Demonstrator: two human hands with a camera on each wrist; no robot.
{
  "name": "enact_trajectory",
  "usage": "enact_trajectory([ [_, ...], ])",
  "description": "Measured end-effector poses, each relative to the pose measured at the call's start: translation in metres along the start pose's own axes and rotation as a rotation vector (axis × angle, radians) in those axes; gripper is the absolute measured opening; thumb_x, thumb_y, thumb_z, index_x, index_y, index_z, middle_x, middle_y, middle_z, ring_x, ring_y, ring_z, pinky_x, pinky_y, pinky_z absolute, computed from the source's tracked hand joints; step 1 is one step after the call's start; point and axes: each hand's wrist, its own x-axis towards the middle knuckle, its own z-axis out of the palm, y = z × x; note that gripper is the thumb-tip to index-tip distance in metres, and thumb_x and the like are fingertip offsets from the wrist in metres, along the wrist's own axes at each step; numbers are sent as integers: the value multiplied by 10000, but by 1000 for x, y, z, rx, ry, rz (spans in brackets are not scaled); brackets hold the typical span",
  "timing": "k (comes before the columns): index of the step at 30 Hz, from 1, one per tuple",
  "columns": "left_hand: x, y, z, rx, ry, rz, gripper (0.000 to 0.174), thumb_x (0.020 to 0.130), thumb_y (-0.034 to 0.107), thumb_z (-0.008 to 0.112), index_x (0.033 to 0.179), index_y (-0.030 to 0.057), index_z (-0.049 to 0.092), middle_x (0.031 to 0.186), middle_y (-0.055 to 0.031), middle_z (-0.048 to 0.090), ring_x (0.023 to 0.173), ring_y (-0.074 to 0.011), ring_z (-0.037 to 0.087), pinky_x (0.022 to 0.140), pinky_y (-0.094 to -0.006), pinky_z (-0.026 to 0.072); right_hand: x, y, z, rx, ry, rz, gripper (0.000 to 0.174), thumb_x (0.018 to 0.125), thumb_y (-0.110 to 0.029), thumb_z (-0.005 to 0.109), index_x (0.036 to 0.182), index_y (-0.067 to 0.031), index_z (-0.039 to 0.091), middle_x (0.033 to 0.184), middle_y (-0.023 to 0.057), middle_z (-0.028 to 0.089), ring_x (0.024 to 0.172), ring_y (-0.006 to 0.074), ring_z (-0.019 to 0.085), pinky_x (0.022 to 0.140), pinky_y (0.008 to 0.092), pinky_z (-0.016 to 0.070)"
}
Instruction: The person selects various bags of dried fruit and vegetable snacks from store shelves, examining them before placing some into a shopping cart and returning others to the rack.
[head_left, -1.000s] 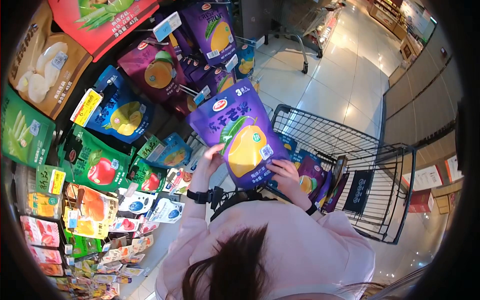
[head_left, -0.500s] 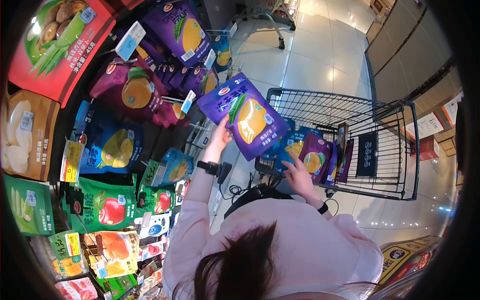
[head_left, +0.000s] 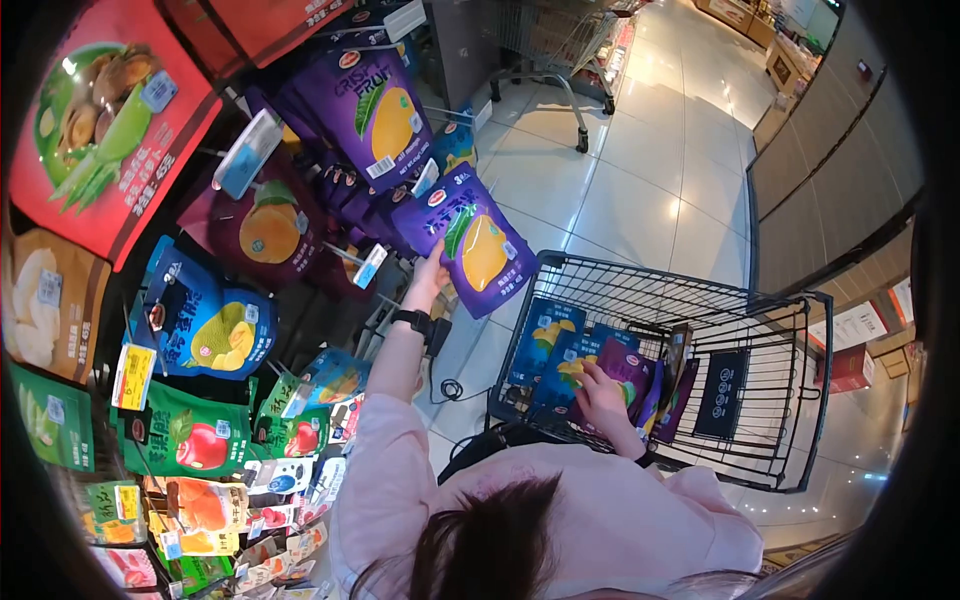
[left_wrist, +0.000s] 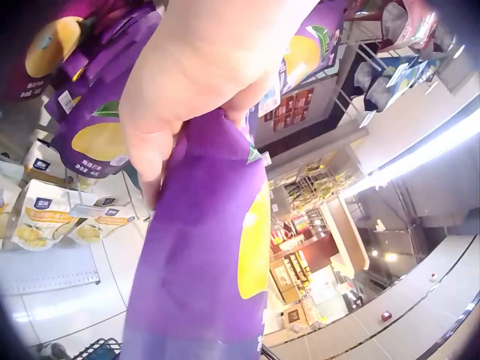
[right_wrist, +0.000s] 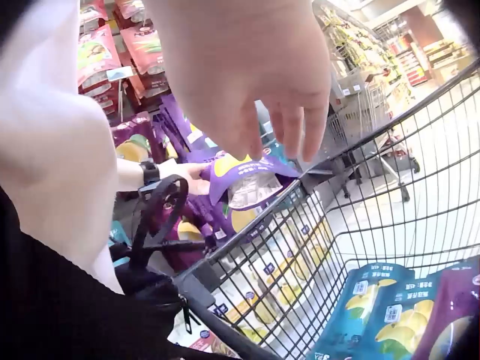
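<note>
My left hand pinches the left edge of a purple mango pouch, held up beside the shelf's hanging purple pouches. In the left wrist view the left hand grips the top of that pouch. My right hand is over the cart, above blue pouches and a maroon pouch. The right wrist view shows the right hand with fingers hanging loosely, holding nothing, above the cart's rim.
Shelves on the left carry a red bag, a blue pouch, green apple pouches and price tags. Another cart stands ahead on the tiled floor. Boxes are at the right.
My right hand has let go of the purple pouch and moved right, over the cart. My left hand has carried the pouch left and farther from my body, nearer the hanging purple pouches.
</note>
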Motion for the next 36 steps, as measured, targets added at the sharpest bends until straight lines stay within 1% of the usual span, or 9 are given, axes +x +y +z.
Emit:
enact_trajectory([
  [2, 44, -18, -24, 53, -58, -25, 347, 778, 355, 601, 990, 107, 482, 692, -6, 551, 508, -121, 525, 407, -255, 395, 6, 11, -1, 13, -1, -7, 266, 743, -86, 562, 1007, -74, 533, 1130, 146, 475, 977, 324, 505, 790, 364, 441],
  [4, 50, -25, -31, 22, -85, -90, 359, 782, 367, 592, 989, 94, 484, 679, -9, 552, 493, -127, 523, 410, -260, 410, 12, 20, -3, 52, -7, -17, 270, 737, -87, 568, 1005, -79, 535, 1125, 144, 479, 966, 323, 512, 778, 362, 448],
  [7, 30, -17, -26, 61, -22, -8, 400, 780, 388, 587, 1008, 76, 482, 737, -22, 570, 535, -138, 541, 431, -283, 434, 18, 34, -2, 54, -21, 6, 275, 729, -83, 569, 1003, -76, 536, 1115, 153, 482, 967, 324, 512, 778, 365, 445],
  [11, 36, -12, -28, 75, -22, -36, 388, 811, 368, 549, 1085, 109, 456, 949, -61, 569, 761, -198, 580, 681, -380, 480, 22, 47, 3, 71, -47, 17, 276, 729, -74, 561, 1004, -80, 537, 1113, 159, 483, 963, 328, 513, 779, 369, 444],
  [14, 39, -11, -23, 94, -22, -37, 427, 779, 388, 586, 1051, 80, 471, 900, -36, 573, 692, -169, 568, 517, -340, 461, 26, 49, 5, 59, -67, 23, 274, 728, -73, 558, 1001, -83, 539, 1109, 155, 485, 957, 328, 514, 771, 371, 446],
  [20, 57, -25, -25, 56, -2, -48, 409, 786, 372, 583, 1048, 78, 474, 885, -43, 576, 670, -175, 571, 516, -347, 464, 25, 49, 6, 59, -66, 61, 254, 735, -96, 560, 987, -77, 539, 1108, 135, 488, 955, 313, 514, 762, 370, 447],
  [27, 43, -29, -18, 40, 56, 124, 406, 790, 364, 580, 1004, 31, 488, 841, -81, 575, 602, -158, 564, 435, -289, 440, 18, 59, 16, 68, -116, 58, 235, 738, -104, 560, 969, -68, 541, 1085, 137, 493, 955, 310, 507, 771, 374, 433],
  [30, 60, -40, -41, 62, -25, 78, 413, 790, 366, 581, 1010, 31, 487, 842, -81, 574, 604, -163, 568, 417, -281, 430, 20, 62, 18, 69, -119, 47, 234, 738, -109, 560, 967, -69, 540, 1080, 137, 494, 949, 311, 507, 770, 373, 433],
  [36, 49, -35, -21, 11, -16, 110, 404, 794, 363, 576, 1030, 48, 486, 855, -59, 572, 629, -160, 569, 461, -286, 446, 22, 56, 18, 60, -129, 57, 225, 740, -111, 558, 960, -67, 542, 1080, 134, 494, 950, 307, 507, 767, 372, 435],
])
